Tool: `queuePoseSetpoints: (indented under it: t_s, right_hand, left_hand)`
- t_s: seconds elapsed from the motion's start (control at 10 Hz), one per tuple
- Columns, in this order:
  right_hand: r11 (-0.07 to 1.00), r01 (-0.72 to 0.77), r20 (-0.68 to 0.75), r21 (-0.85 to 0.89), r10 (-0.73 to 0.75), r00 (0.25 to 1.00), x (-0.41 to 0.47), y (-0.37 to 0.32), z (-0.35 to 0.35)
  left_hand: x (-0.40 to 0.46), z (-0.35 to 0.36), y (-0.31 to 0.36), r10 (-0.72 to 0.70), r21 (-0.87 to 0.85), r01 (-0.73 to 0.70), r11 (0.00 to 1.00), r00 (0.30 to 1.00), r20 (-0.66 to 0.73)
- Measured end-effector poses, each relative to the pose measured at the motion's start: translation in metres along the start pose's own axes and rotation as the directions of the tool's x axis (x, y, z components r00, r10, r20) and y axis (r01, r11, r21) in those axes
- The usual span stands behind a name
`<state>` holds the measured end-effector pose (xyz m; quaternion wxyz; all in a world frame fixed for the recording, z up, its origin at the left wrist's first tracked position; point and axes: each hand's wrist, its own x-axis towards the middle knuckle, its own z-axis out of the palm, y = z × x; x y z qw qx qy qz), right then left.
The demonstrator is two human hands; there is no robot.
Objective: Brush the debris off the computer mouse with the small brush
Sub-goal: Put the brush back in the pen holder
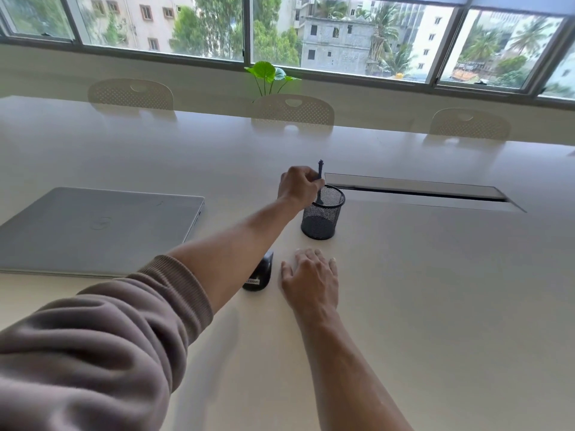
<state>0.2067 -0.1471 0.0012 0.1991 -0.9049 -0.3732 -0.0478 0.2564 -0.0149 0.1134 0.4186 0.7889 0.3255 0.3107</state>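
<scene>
Low in the frame, the right hand (311, 278) lies flat on the smooth white bench (420, 290), fingers straight and slightly spread, holding nothing. Just to its left sits the glossy black rounded computer mouse (259, 275), partly hidden behind the left forearm in its ribbed grey-brown sleeve (102, 331). Left of centre lies a closed matte silver laptop (96, 228). Further up at centre, the left hand (298, 186) curls its fingers round the thin dark blue brush (320, 178), which stands upright with its lower end inside the black wire-mesh cylindrical cup (322, 217).
</scene>
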Motion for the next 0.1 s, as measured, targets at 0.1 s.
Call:
queuePoseSetpoints:
  t_s: [0.1]
  right_hand:
    - [1.0, -0.016, -0.018, 0.011, 0.016, 1.0, 0.0027, 0.0001, 0.0007]
  left_hand:
    - [0.0018, 0.0017, -0.0023, -0.011, -0.014, 0.01, 1.0, 0.999, -0.044]
